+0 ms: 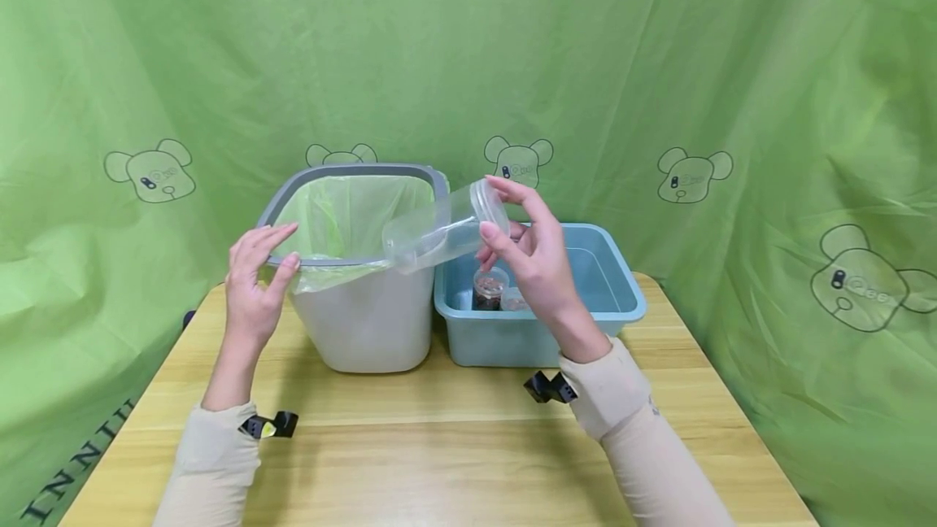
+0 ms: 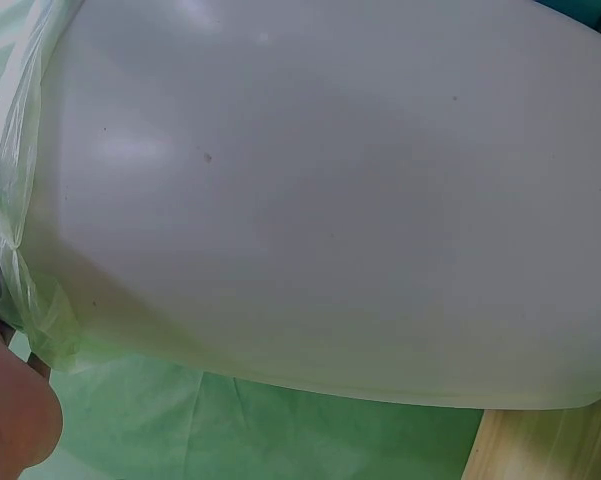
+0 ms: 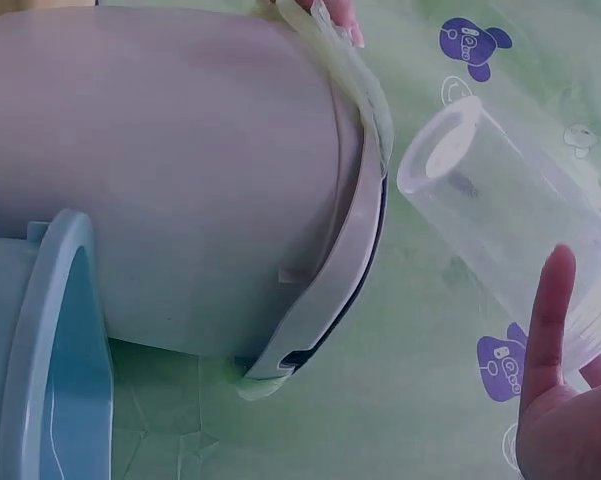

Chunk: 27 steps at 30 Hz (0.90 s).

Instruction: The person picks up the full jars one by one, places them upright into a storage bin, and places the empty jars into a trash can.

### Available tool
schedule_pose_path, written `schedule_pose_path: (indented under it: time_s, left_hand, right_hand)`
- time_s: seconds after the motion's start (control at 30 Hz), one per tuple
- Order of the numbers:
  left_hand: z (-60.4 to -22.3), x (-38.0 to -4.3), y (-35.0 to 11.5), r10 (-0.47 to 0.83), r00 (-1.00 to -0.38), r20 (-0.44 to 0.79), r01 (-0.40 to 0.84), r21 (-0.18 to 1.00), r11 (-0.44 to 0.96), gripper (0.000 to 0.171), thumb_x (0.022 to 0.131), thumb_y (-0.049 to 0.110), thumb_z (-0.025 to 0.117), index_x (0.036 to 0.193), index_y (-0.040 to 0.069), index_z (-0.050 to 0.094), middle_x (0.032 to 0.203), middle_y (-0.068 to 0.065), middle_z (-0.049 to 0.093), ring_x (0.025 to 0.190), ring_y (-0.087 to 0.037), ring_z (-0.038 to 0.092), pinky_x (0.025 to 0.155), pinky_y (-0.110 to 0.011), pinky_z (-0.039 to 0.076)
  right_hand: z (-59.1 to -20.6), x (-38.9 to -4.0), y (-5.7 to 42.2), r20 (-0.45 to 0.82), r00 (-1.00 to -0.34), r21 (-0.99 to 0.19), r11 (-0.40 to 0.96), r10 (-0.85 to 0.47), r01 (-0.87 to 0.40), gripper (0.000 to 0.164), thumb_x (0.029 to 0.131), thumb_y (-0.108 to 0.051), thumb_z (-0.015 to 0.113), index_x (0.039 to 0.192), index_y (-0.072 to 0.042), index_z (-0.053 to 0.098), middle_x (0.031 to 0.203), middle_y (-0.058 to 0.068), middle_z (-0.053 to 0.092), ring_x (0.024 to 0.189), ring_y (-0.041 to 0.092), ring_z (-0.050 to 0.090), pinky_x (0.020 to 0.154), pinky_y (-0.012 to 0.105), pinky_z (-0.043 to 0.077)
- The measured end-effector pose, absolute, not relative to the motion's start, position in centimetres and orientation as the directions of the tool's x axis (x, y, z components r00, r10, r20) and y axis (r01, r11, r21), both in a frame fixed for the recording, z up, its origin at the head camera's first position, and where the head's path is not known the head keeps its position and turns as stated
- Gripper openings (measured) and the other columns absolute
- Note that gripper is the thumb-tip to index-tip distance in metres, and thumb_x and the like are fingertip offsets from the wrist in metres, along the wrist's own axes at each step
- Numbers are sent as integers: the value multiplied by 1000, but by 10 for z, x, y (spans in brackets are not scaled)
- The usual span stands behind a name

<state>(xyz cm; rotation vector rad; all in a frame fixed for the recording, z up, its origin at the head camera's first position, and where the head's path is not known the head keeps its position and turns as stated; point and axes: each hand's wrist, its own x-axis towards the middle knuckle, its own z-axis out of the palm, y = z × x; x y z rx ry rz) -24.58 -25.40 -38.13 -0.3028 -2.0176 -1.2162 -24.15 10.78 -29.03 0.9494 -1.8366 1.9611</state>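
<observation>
My right hand [image 1: 538,254] holds a clear plastic jar [image 1: 439,226] by its ridged end, thumb and fingers spread around it. The jar tilts down to the left, and its far end overlaps the right front rim of a trash bin [image 1: 366,332] in the head view. In the right wrist view the see-through jar [image 3: 510,200] shows no contents. At the bin's left front corner, my left hand [image 1: 256,279] grips the grey rim, with the fingers over it and the thumb outside. A pale green bag [image 1: 329,218] lines the bin.
To the right of the bin stands a blue plastic tub [image 1: 505,340]. Inside it are a small clear cup [image 1: 489,289] with dark contents and another clear item [image 1: 514,299], partly hidden by my right hand. Both containers stand on a wooden table [image 1: 439,446] before a green curtain.
</observation>
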Motion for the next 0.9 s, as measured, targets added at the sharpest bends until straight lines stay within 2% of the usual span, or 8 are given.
schedule_pose_path:
  time_s: [0.23, 0.47, 0.6, 0.8, 0.9]
  left_hand:
    - [-381, -246, -254, -168, -693, 701, 541, 659, 522, 44, 94, 20, 67, 138, 20, 67, 144, -8, 62, 142, -23, 40, 121, -61, 20]
    - [-381, -247, -254, -168, -694, 700, 541, 661, 520, 44, 95, 21, 67, 138, 20, 67, 144, -15, 61, 143, -23, 40, 122, -60, 20]
    - [-381, -247, -254, -167, -689, 706, 548, 657, 518, 44, 94, 19, 67, 138, 19, 67, 144, -13, 61, 142, -24, 40, 121, -60, 20]
    - [-382, -247, -255, -168, -694, 700, 540, 660, 522, 44, 95, 21, 67, 138, 21, 67, 144, -9, 62, 142, -22, 40, 121, -59, 21]
    - [-382, -247, -255, -167, -692, 702, 542, 658, 523, 44, 94, 20, 67, 138, 20, 67, 144, -10, 62, 142, -22, 40, 122, -59, 21]
  right_hand:
    - [-287, -253, 100, 644, -742, -765, -144, -186, -628, 58, 96, -7, 64, 151, -3, 44, 133, 10, 47, 68, 21, 65, 59, 32, 61]
    - [-287, -263, 90, 619, -760, -786, -159, -199, -598, 59, 96, -3, 65, 150, -5, 41, 136, 13, 45, 72, 28, 65, 62, 32, 61]
    - [-289, -269, 84, 592, -777, -805, -136, -213, -577, 59, 97, -2, 66, 149, -5, 41, 137, 13, 44, 74, 25, 64, 63, 32, 61]
    - [-291, -275, 76, 556, -797, -828, -83, -235, -554, 58, 96, -5, 68, 148, -8, 42, 139, 14, 44, 78, 36, 64, 64, 33, 62]
    - [-293, -277, 72, 533, -809, -841, -54, -247, -538, 59, 96, -7, 70, 148, -9, 44, 139, 14, 45, 78, 32, 65, 64, 33, 62]
